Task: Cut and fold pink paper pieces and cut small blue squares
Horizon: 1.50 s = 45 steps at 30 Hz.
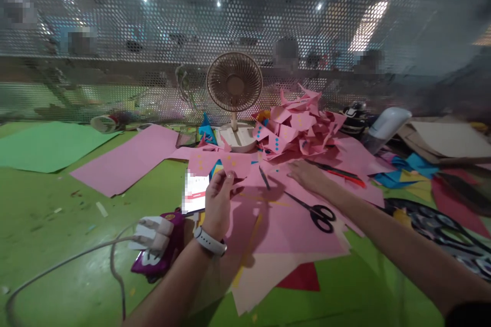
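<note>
My left hand [219, 195], with a pale watch on its wrist, is closed in a pinch on the lower edge of a pink paper cutout [238, 162] that bears small yellow shapes. My right hand [307, 174] rests with its fingers stretched out on the pink paper sheets [291, 232], close to a small blue paper bit [276, 170]; its fingertips are partly hidden. Black-handled scissors [316, 213] lie below it, blades toward the upper left. A red-and-black long tool [345, 176] lies beside the right wrist. Thin yellow paper strips [251, 245] lie across the sheets.
Behind the hands stand a small fan [235, 82] and a heap of folded pink paper [299, 125]. A lit phone [195, 194] and a purple pouch [153, 261] with a white charger [155, 232] lie left. A black patterned round object [441, 230] sits right.
</note>
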Motion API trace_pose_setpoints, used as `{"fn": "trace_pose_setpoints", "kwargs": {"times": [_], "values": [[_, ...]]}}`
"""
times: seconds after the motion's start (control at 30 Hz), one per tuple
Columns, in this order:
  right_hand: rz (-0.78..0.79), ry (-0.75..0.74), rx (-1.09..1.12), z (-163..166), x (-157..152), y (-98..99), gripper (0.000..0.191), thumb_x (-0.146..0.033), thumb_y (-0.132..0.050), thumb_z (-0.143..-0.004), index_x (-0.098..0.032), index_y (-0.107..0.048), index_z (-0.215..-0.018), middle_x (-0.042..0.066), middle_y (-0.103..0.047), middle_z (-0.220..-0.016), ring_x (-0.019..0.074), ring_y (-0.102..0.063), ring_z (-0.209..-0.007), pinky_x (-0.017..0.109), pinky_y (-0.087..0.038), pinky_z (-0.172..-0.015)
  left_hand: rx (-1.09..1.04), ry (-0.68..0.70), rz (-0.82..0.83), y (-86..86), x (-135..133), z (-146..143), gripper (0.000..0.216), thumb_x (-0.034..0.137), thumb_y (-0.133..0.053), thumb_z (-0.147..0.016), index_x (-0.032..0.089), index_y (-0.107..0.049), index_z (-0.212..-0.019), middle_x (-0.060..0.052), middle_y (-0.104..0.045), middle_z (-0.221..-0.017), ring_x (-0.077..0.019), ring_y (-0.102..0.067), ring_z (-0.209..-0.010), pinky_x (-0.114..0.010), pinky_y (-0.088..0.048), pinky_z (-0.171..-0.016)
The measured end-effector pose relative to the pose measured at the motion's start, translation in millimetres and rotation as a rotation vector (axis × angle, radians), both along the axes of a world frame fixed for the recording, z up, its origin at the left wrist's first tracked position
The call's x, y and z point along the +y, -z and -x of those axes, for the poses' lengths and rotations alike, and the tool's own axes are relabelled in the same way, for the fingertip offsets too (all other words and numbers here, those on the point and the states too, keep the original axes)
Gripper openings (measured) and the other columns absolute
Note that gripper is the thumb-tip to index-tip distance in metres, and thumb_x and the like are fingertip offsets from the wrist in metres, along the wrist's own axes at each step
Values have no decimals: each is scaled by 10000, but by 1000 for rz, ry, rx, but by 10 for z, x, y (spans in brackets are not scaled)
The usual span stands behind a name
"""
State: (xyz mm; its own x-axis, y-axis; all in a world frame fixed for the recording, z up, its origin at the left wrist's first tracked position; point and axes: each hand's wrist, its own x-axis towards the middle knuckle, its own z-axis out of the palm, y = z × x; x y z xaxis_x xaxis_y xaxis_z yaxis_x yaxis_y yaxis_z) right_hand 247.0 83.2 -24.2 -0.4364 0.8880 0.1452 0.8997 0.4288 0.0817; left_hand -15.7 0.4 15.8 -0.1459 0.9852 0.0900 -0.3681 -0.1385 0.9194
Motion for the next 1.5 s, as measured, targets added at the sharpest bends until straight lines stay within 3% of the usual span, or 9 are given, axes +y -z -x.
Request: {"fn": "trace_pose_setpoints", "kwargs": {"times": [0.2,0.27,0.37,0.5,0.63,0.8,0.97,1.27,1.5], "values": [[-28,102,-9,-38,15,-98,436,-77,-374,-855,-118,-437,-1284,169,-598,-1051,253,-579,-908,326,-453,-698,-1,1,22,15,-11,-12,206,359,-636,-762,187,-586,-865,-10,-572,-867,-152,-581,-857,-254,-498,-677],[-44,110,10,-48,14,-144,455,-95,-366,-866,-166,-408,-1313,153,-556,-1130,246,-548,-970,317,-443,-715,4,6,29,15,-16,-23,221,368,-639,-756,187,-589,-874,-12,-571,-875,-155,-582,-856,-263,-499,-684],[-37,81,46,4,60,-167,327,-173,-397,-879,-218,-554,-1162,100,-508,-1208,231,-476,-1078,309,-404,-819,14,14,37,18,-23,-38,232,377,-637,-753,187,-594,-880,-13,-575,-872,-153,-581,-842,-265,-500,-682],[29,78,107,129,228,-132,235,-292,-488,-829,-168,-643,-955,112,-574,-1043,222,-530,-953,291,-410,-768,22,11,34,30,-27,-46,216,371,-641,-748,188,-598,-852,-3,-568,-846,-143,-573,-821,-254,-500,-678],[131,-7,165,128,373,-146,235,-246,-604,-710,-185,-652,-932,70,-616,-969,196,-553,-906,250,-406,-756,38,19,22,35,-28,-48,178,344,-625,-770,191,-597,-857,3,-549,-836,-130,-564,-796,-247,-506,-671],[211,-84,237,21,416,-172,238,-226,-585,-733,-157,-645,-953,68,-632,-975,178,-563,-898,235,-415,-765,32,41,22,18,-38,-66,186,354,-630,-762,187,-585,-830,11,-539,-825,-119,-560,-752,-251,-508,-670],[233,-83,259,39,478,-117,325,-211,-606,-691,-180,-631,-1013,60,-617,-1018,189,-548,-934,260,-405,-795,35,53,58,22,-43,-73,219,375,-646,-742,188,-578,-833,16,-554,-816,-117,-578,-699,-250,-501,-654],[266,-62,295,42,465,-179,124,-169,-573,-666,-190,-660,-752,31,-621,-857,165,-556,-825,233,-412,-723,47,71,57,47,-39,-72,215,375,-630,-764,186,-568,-845,18,-553,-810,-115,-577,-690,-249,-503,-659],[262,-61,392,-88,379,-242,176,-134,-499,-726,-152,-611,-860,49,-631,-922,153,-576,-845,243,-442,-737,76,91,56,36,-41,-83,218,373,-631,-763,182,-562,-843,13,-548,-800,-124,-575,-709,-257,-505,-663]]}}
